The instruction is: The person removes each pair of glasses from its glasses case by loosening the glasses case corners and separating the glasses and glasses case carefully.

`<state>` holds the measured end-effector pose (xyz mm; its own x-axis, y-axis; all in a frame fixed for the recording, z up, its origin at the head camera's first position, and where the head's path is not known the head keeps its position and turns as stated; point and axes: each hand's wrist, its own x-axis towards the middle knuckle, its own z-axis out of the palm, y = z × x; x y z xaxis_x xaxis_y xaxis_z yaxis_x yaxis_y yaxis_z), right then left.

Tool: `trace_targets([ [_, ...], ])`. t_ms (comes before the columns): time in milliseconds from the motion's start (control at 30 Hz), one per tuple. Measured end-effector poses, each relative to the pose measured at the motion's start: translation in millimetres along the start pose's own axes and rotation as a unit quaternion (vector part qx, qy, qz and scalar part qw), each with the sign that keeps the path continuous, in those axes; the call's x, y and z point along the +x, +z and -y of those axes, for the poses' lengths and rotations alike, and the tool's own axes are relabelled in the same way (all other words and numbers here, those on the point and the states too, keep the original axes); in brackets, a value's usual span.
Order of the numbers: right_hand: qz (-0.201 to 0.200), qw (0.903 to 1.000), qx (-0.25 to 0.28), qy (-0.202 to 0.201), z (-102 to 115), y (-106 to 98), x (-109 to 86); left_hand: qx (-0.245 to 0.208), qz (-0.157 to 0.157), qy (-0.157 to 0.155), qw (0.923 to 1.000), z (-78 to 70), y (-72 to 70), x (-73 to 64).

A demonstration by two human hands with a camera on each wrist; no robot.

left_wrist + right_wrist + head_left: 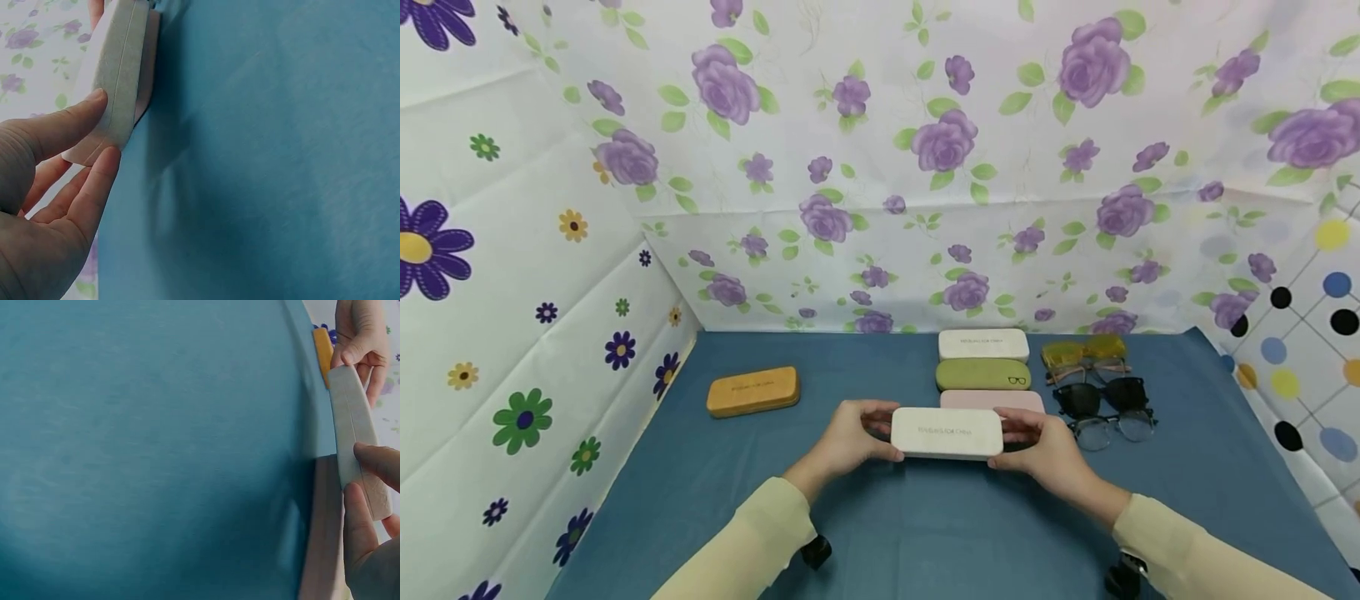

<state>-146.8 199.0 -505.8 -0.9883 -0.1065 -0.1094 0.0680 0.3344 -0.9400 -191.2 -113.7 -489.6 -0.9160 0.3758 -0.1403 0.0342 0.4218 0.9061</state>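
Note:
Both hands hold a white glasses case (947, 432) by its two ends, above the blue cloth in front of the row of cases. My left hand (853, 440) pinches its left end between thumb and fingers. At the opposite end, the thumb and fingers of my right hand (1047, 454) grip it the same way. The case is closed; a thin seam runs along its side in the left wrist view, where the left hand (62, 169) shows close up. Just behind it lies a pink case (992, 401), partly hidden by the held one.
Behind the pink case lie a green case (982, 375) and another white case (983, 343). To their right, several glasses form a column, with yellow-framed ones (1082, 352) at the back and black sunglasses (1101, 397) nearer. An orange case (753, 392) sits at left.

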Motion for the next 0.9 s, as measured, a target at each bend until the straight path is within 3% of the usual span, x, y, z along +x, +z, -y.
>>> trace_targets([
  [200, 0.008, 0.9995, 0.007, -0.03, 18.0, -1.7, 16.9, 0.007, -0.032, 0.007, 0.9994, -3.8, -15.5, 7.9],
  [433, 0.012, 0.9973, 0.004, -0.073, 43.3, -0.5, 49.4, -0.014, -0.1, 0.018, 0.9947, -11.7, -36.1, 22.3],
  [633, 0.021, 0.9979, 0.013, -0.06, 56.9, 6.5, 83.7, -0.03, -0.142, 0.012, 0.9893, -13.2, -51.9, 37.9],
  [900, -0.008, 0.9974, -0.023, -0.068, 69.2, 24.7, 121.0, -0.035, -0.177, 0.003, 0.9835, -6.1, -73.5, 59.5],
])
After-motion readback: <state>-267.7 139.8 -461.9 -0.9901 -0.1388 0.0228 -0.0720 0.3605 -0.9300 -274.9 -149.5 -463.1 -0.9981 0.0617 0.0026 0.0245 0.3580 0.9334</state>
